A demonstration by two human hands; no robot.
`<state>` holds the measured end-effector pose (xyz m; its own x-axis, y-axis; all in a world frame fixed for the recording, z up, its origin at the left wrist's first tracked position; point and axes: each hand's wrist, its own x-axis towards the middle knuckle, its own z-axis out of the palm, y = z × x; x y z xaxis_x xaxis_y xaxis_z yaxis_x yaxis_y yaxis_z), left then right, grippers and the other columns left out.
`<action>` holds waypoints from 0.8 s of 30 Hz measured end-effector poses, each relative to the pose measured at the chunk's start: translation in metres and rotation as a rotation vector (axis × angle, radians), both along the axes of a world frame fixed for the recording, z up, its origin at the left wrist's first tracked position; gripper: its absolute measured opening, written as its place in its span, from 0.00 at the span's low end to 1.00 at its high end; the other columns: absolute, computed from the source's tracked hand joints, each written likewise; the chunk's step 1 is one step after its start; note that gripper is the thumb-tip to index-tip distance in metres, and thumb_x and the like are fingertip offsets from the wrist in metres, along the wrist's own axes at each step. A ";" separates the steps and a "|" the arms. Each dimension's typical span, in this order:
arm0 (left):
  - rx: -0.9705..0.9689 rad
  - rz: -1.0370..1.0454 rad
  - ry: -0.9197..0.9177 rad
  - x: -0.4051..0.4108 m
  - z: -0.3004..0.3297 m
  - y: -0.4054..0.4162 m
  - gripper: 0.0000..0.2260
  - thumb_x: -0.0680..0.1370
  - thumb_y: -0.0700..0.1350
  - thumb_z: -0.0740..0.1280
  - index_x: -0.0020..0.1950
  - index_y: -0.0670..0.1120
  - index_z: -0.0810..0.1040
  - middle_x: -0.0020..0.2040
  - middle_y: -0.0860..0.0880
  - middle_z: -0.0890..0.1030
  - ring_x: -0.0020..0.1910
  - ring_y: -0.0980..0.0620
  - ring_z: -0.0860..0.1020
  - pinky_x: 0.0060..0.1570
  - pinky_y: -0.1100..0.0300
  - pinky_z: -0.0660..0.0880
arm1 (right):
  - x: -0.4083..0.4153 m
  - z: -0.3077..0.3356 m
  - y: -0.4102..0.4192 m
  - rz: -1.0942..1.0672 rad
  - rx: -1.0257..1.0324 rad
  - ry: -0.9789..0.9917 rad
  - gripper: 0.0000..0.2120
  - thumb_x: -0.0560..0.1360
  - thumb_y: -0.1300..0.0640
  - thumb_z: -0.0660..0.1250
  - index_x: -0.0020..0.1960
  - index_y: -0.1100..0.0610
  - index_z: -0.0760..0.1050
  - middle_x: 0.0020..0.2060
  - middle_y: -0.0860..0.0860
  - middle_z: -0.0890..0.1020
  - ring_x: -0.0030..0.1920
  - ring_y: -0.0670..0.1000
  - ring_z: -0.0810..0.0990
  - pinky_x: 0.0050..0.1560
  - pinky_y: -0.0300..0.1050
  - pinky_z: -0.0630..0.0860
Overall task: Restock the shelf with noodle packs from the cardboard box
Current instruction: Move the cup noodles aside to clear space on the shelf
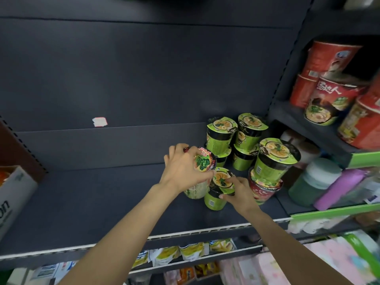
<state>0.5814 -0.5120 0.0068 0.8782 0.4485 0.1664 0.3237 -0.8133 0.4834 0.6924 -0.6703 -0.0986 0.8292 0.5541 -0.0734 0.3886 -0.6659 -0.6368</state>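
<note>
- Your left hand (183,167) grips the red-lidded pale noodle cup (200,171) on the dark metal shelf (102,194).
- Your right hand (238,192) clasps the green noodle cup with the black-rimmed lid (219,190), touching the first.

Red cup (327,99) — "汤达人"; cardboard box (14,194) — "on".

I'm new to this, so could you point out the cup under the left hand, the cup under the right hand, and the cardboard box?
red-lidded cup (202,162), head view, its lid.
green cup (222,181), head view, its lid.
cardboard box (14,194), head view, its side.
</note>
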 end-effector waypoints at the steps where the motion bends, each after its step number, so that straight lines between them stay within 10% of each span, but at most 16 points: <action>1: -0.001 0.005 -0.004 0.001 0.003 -0.004 0.32 0.66 0.65 0.70 0.66 0.53 0.70 0.66 0.49 0.66 0.66 0.49 0.59 0.64 0.53 0.59 | 0.002 0.002 -0.001 0.021 -0.023 -0.007 0.26 0.70 0.60 0.74 0.65 0.59 0.69 0.65 0.59 0.63 0.63 0.57 0.70 0.60 0.36 0.64; 8: 0.001 0.050 -0.041 0.005 0.013 -0.030 0.31 0.66 0.65 0.70 0.65 0.54 0.71 0.66 0.50 0.67 0.66 0.49 0.60 0.64 0.52 0.60 | 0.008 0.026 -0.013 0.143 0.045 0.022 0.42 0.65 0.53 0.78 0.72 0.53 0.60 0.70 0.55 0.56 0.72 0.55 0.56 0.72 0.46 0.58; 19: -0.208 -0.045 -0.015 0.042 0.020 -0.050 0.24 0.75 0.57 0.65 0.69 0.51 0.71 0.73 0.47 0.62 0.74 0.47 0.55 0.70 0.53 0.57 | 0.016 0.060 -0.015 0.146 0.600 0.239 0.35 0.62 0.62 0.79 0.62 0.47 0.66 0.57 0.46 0.78 0.56 0.43 0.77 0.56 0.39 0.75; 24: -0.261 -0.001 -0.034 0.042 0.004 -0.029 0.16 0.78 0.46 0.64 0.66 0.49 0.74 0.58 0.46 0.78 0.59 0.49 0.75 0.59 0.60 0.70 | 0.025 0.050 -0.016 0.098 0.593 0.290 0.37 0.66 0.64 0.76 0.70 0.55 0.62 0.60 0.50 0.75 0.59 0.46 0.75 0.52 0.34 0.74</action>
